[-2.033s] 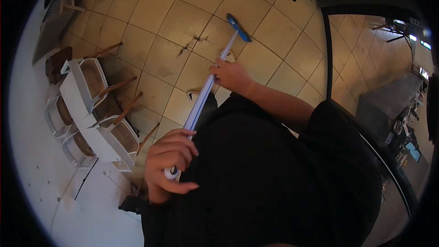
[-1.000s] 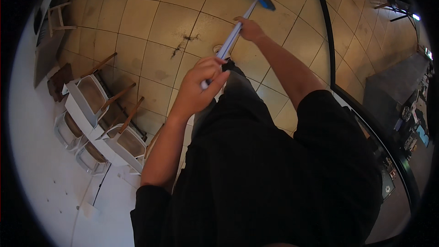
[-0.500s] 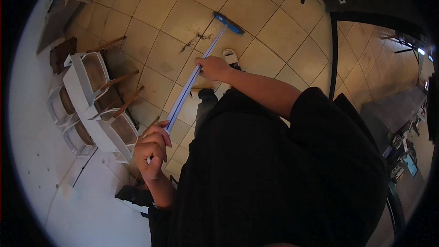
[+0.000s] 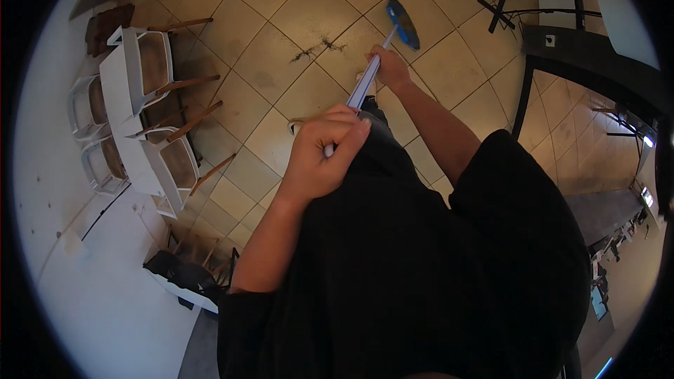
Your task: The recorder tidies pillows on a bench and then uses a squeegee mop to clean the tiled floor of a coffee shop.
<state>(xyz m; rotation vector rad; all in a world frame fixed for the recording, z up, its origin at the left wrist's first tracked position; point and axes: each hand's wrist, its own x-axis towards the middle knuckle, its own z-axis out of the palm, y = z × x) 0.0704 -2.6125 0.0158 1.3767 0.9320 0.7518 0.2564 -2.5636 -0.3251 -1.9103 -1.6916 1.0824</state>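
A long-handled broom point(image 4: 365, 84) with a blue head point(image 4: 403, 23) is held out in front of the body, its head set down on the tan tiled floor point(image 4: 281, 0) just beyond a dark, scattered smear of dirt point(image 4: 317, 48). The upper end of the pale handle is gripped by the left hand point(image 4: 324, 154), whose fingers are curled tightly together around the shaft with the thumb folded over; this high grip appears to serve as the pivot. Lower down, the handle is clasped by the right hand point(image 4: 390, 70), fingers wrapped around it, apparently so that the stroke can be steered and pressed toward the floor. The stretch of handle between the two hands is only partly seen, and its very top is covered by the left fist. The bristles cannot be made out, nor whether they are actually touching the tile. Much of the lower view is filled by dark clothing point(image 4: 421, 274), so the feet are mostly hidden. To the left, white chairs point(image 4: 133, 77) with wooden legs are stacked against a white wall; a dark-framed glass partition point(image 4: 526, 98) is cut off at the right.
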